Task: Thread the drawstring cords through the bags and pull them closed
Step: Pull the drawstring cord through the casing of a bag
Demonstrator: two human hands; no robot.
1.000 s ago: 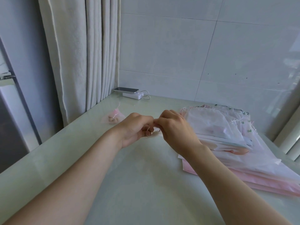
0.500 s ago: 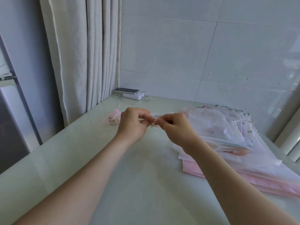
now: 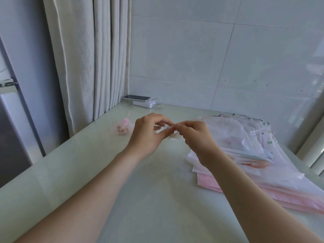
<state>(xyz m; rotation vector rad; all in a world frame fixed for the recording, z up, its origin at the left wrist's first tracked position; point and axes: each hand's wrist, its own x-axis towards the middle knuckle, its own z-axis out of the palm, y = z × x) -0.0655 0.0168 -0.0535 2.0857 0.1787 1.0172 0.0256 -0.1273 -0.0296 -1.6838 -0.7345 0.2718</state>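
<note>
My left hand [image 3: 149, 134] and my right hand [image 3: 194, 135] meet above the middle of the pale table [image 3: 140, 199]. Between their fingertips they pinch a small sheer white drawstring bag [image 3: 169, 131], mostly hidden by the fingers. Its cord is too thin to make out. A small pink sheer bag [image 3: 124, 127] with something tan inside lies closed on the table to the left of my left hand. A stack of flat white and pink bags [image 3: 245, 151] lies to the right, under my right forearm.
A phone [image 3: 136, 98] rests on a white power bank [image 3: 144, 104] with a cable at the table's far edge by the tiled wall. A curtain [image 3: 94, 58] hangs at the left. The table's left edge runs diagonally toward me.
Both hands rose from the table and moved slightly apart, the fingertips now pinching the small bag between them in the air.
</note>
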